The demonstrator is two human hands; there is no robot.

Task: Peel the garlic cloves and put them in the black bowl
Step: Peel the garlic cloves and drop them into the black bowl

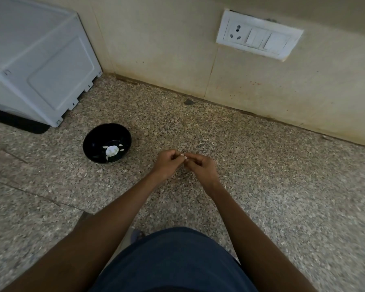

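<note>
A black bowl (93, 142) stands on the speckled stone counter, left of my hands. Inside it lie a white garlic bulb (111, 150) and several pale cloves or skin pieces. My left hand (167, 163) and my right hand (200, 167) meet above the counter, fingers curled. Between their fingertips they pinch a small white garlic clove (183, 155). Most of the clove is hidden by the fingers.
A white appliance (36, 60) on a black mat fills the back left corner. A beige tiled wall runs behind the counter, with a white socket and switch plate (259, 35). My dark blue clothing (173, 262) shows at the bottom edge.
</note>
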